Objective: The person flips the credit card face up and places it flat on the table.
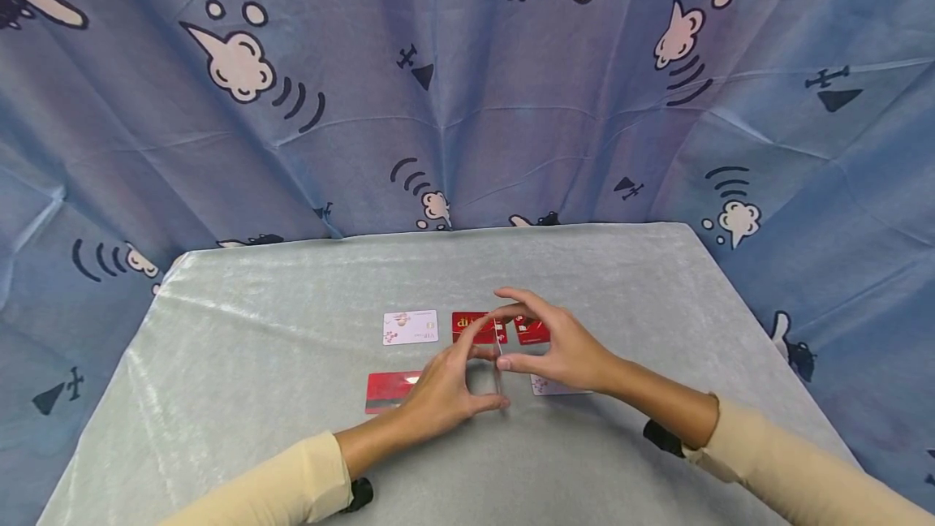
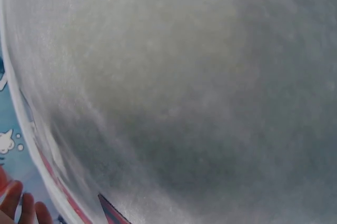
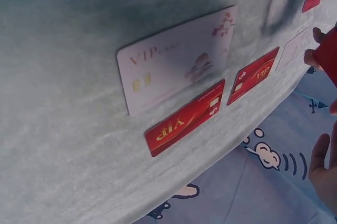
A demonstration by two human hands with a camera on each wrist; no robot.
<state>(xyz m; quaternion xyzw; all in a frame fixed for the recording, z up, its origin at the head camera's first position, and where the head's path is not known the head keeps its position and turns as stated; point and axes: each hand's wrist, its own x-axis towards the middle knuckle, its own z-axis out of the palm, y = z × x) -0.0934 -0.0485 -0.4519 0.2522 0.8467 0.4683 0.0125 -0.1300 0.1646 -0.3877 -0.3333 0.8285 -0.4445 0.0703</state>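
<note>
Over the middle of the table, my left hand (image 1: 443, 392) and my right hand (image 1: 573, 347) meet at a red card (image 3: 330, 56), seen almost edge-on in the head view. The left thumb and fingers pinch it at its lower and upper edges. From the other side, the right thumb presses near its middle and the right fingers curl over its top. A red card with a dark stripe (image 1: 389, 390) lies by the left hand, partly covered. Below the right hand lies a white VIP card (image 3: 174, 63), and a red VIP card (image 3: 184, 119) sits just behind it.
Farther back on the pale cloth-covered table (image 1: 292, 291) lie a white card (image 1: 411, 327) and another red VIP card (image 1: 467, 323), in one row. A blue patterned curtain (image 1: 467, 144) hangs behind the table. Black straps (image 1: 663, 437) show under the sleeves.
</note>
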